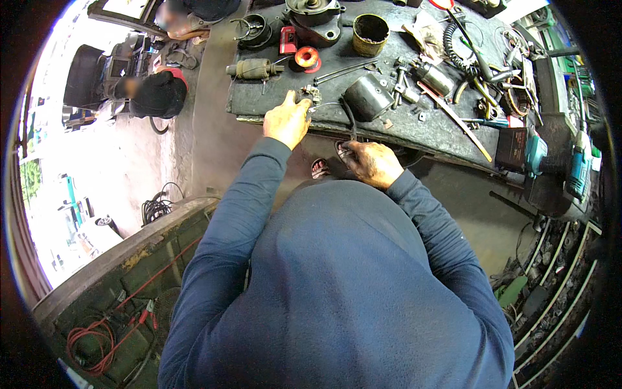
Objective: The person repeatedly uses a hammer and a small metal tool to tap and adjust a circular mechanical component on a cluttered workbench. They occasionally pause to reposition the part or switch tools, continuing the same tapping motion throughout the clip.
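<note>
My left hand reaches over the near left edge of the dark workbench. Its thumb and fingers close on a small metal part lying there. My right hand is in front of the bench edge, its fingers curled round a black cable that rises over the edge; the palm hides the rest of it. A thin wire curves from near the metal part towards this cable. Just right of it stands a dark metal cylinder housing. A motor armature and a red spool lie beyond my left hand.
Farther back are a motor casing and a grimy tin. Rods, a long flat strip and a coiled black cord cover the right side. A teal power tool hangs at far right. Two people work at the upper left.
</note>
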Action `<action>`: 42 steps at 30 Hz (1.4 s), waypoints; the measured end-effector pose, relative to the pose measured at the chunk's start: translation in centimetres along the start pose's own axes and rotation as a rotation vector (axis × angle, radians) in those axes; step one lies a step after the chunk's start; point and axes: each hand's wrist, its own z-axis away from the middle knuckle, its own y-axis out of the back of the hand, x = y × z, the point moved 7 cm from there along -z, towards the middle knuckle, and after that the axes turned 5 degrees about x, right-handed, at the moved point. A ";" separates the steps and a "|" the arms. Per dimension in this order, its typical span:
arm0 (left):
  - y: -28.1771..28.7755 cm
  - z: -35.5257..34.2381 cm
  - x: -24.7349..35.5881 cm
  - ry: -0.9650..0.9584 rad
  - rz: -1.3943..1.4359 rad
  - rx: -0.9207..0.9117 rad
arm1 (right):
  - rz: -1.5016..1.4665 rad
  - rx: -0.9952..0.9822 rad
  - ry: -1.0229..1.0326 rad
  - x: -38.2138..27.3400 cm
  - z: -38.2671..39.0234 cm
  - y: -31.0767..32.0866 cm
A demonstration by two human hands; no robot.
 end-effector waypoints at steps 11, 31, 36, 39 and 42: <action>4.3 3.7 -1.8 0.138 0.122 0.320 | -0.012 0.070 -0.001 0.6 -0.2 0.7; 6.9 11.5 -6.2 0.528 1.071 0.328 | 0.109 0.809 -0.005 -1.2 -5.7 16.9; 6.8 14.0 -9.1 0.600 1.054 0.404 | 0.302 0.657 -0.087 1.9 -8.6 18.6; 6.6 14.6 -9.4 0.613 1.033 0.404 | 0.228 0.607 -0.196 0.9 -9.8 17.9; 6.2 14.4 -9.6 0.606 1.025 0.412 | 0.218 0.782 0.024 1.5 -9.7 16.9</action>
